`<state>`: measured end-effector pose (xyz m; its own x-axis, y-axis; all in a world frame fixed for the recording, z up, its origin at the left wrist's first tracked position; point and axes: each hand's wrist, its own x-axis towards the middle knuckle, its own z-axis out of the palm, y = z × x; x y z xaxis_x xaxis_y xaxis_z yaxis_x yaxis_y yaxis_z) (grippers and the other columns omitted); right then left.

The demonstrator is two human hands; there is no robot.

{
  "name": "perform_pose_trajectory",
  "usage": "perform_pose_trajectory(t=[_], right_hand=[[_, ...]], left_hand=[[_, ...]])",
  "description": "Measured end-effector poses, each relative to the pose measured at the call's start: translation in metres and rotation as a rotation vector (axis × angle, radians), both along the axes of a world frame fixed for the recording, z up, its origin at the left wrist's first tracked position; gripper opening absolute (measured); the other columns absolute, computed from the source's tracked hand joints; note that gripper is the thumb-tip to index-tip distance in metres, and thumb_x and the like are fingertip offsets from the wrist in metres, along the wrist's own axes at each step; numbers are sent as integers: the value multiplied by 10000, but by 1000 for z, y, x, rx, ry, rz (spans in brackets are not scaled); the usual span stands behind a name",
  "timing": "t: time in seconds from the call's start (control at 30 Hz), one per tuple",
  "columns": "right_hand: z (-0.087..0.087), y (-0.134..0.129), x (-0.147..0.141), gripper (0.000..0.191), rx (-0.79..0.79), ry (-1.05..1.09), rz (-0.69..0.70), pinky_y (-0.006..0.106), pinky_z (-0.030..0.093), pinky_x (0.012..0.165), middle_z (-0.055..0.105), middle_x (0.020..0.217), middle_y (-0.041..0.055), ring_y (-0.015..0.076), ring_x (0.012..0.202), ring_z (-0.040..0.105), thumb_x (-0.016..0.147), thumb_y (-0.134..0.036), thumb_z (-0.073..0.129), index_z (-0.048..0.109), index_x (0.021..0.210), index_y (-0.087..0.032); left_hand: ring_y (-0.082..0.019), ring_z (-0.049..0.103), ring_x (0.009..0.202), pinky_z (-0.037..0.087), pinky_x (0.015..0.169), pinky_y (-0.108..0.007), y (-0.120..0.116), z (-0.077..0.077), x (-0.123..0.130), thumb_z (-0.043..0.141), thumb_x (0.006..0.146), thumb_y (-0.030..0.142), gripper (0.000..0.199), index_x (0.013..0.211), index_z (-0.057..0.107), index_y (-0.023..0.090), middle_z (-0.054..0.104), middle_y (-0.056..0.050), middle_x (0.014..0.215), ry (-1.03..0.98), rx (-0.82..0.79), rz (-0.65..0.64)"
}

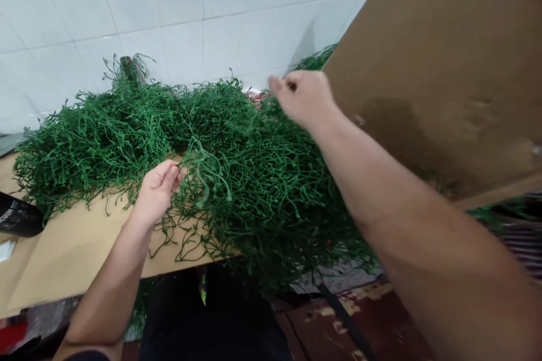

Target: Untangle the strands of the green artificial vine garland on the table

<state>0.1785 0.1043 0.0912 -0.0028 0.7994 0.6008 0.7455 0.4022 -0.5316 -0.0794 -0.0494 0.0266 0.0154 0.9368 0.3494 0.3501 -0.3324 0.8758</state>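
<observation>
A long heap of thin green strands (262,163) with small knobs at their tips lies across a cardboard-covered surface (80,237). My left hand (163,183) is at the heap's near edge, thumb and fingers pinched on a few strands, with paler green ones (207,166) fanning out to its right. Above the back right part of the heap is my right hand (300,93), its fingers curled closed; what they hold, if anything, is too small to make out.
White tiles (182,5) line the wall behind. A large cardboard sheet (444,67) leans at the right. At the far left stands a black container (19,215). A dark strap (347,321) hangs below the front edge.
</observation>
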Motion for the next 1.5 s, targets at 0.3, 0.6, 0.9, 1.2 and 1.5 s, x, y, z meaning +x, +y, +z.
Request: perform_pose_trajectory(t=[0.3, 0.6, 0.9, 1.2, 1.5], right_hand=[[-3, -67, -47, 604, -385, -62, 850, 237, 246, 503, 353, 575, -45, 64, 535, 309, 708, -735, 459, 579, 761, -145], [-13, -59, -46, 251, -431, -127, 854, 227, 262, 540, 308, 551, -58, 53, 543, 282, 802, -292, 513, 462, 595, -160], [-11, -62, -51, 319, -168, -473, 700, 243, 256, 572, 340, 559, -41, 62, 561, 290, 821, -271, 464, 325, 550, -177], [-6, -70, -51, 320, -162, -644, 687, 251, 244, 582, 372, 590, -15, 77, 568, 314, 857, -258, 421, 337, 561, -171], [-8, -71, -55, 287, -75, -677, 618, 243, 273, 604, 490, 692, 14, 95, 639, 407, 840, -388, 502, 549, 720, -131]], left_hand=[[-95, 367, 520, 324, 525, -250, 27, 3, 27, 447, 848, 468, 349, 639, 470, 189, 395, 28, 549, 13, 70, -10], [-133, 529, 670, 421, 656, -263, 35, 1, 27, 442, 857, 377, 302, 735, 614, 161, 588, -23, 696, 243, 158, 0], [-155, 557, 801, 429, 732, -271, 45, 8, 27, 493, 833, 436, 351, 1011, 615, 160, 621, -51, 882, 460, 244, 44], [-126, 456, 636, 349, 619, -260, 50, 14, 32, 426, 873, 312, 288, 630, 495, 174, 499, -3, 625, 576, 371, 120], [-141, 397, 625, 313, 625, -289, 40, 25, 38, 403, 872, 293, 319, 571, 394, 185, 434, -7, 594, 752, 418, 116]])
